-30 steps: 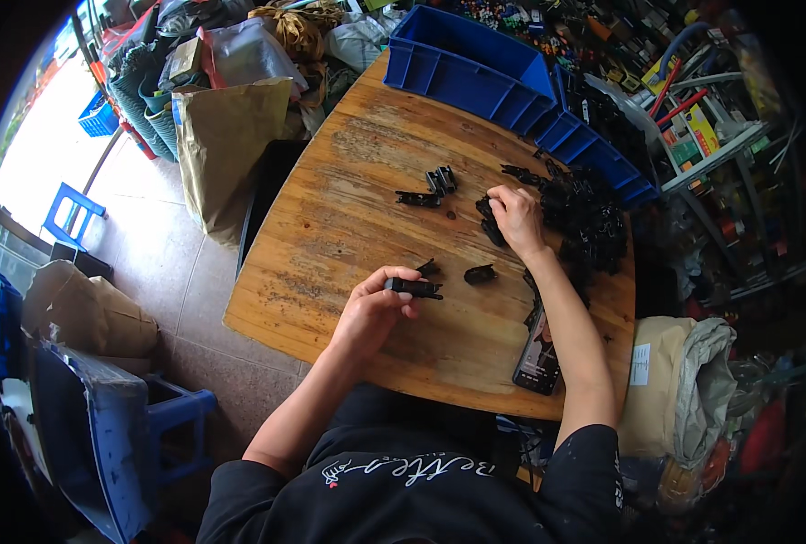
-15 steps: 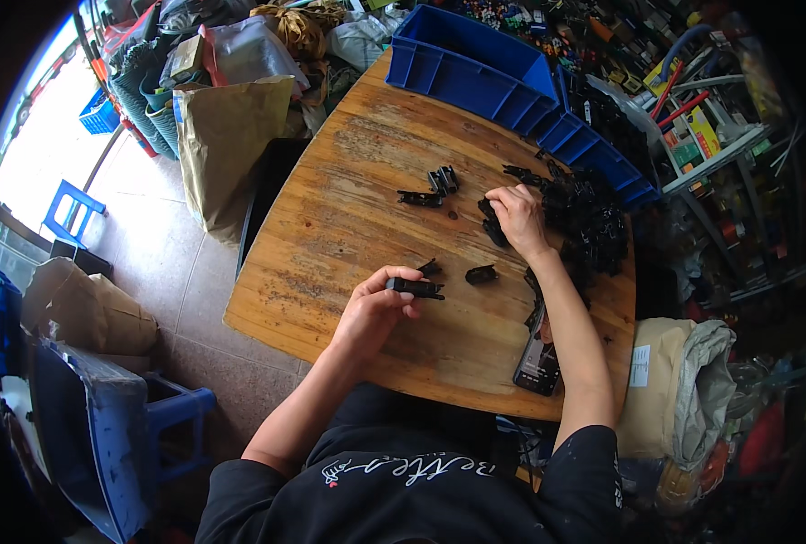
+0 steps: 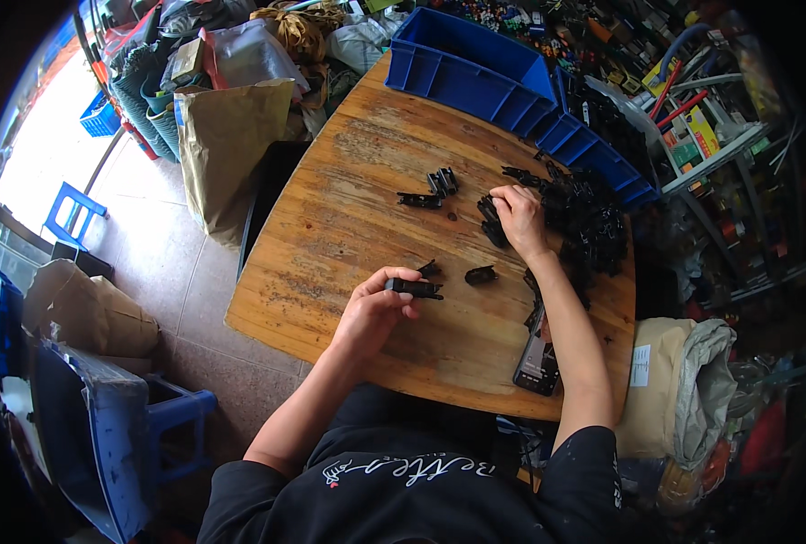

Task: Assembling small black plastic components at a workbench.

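My left hand [image 3: 364, 315] is closed around an elongated black plastic part [image 3: 414, 288], with its narrow end pointing right. My right hand [image 3: 520, 219] is over the table at the edge of a heap of black plastic parts [image 3: 595, 222]. Its fingers are pressed together, and what they hold, if anything, is hidden. Just left of its fingertips lies a ribbed black part [image 3: 491, 222]. Single black parts rest nearby: a short one [image 3: 481, 275] between my hands, a small one [image 3: 430, 268] behind the left fingers, and a little cluster [image 3: 442, 182] farther off.
The wooden table [image 3: 330, 227] carries blue bins [image 3: 475, 82] along its far edge. A phone [image 3: 538, 358] lies near the front right, beside my right forearm. A paper sack [image 3: 230, 154] stands left of the table, and a blue stool [image 3: 176, 417] at lower left.
My right hand has shifted slightly to the right, showing more of the ribbed black part beside its fingertips. My left hand and its part are practically still.
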Available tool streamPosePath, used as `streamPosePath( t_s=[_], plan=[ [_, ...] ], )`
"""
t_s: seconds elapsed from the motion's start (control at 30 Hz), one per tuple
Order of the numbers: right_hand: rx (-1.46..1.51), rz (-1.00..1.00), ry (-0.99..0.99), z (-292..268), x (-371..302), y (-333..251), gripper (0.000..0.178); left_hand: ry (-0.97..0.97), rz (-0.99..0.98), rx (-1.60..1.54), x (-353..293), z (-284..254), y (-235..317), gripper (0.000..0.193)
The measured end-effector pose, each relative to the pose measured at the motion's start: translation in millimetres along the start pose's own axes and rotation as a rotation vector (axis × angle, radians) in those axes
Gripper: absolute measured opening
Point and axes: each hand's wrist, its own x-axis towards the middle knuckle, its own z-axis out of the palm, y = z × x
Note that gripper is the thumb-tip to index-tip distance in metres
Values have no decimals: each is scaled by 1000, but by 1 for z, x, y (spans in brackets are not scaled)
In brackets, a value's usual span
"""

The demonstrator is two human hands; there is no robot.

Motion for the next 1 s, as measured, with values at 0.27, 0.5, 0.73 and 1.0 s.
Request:
streamPosePath(
  t_s=[0.27, 0.5, 0.73, 1.0],
  plan=[
    [-35, 11, -47, 4, -6, 5, 6, 20, -12, -17, 0, 4, 2, 28],
    [-1, 71, -81, 0, -3, -4, 7, 15, 4, -14, -1, 4, 2, 28],
    [-1, 154, -162, 1, -4, 0, 14, 14, 7, 29, -2, 7, 1, 30],
    [890, 591, -133, -78, -9, -75, 15, 3, 20, 119, -3, 13, 3, 35]
  ],
)
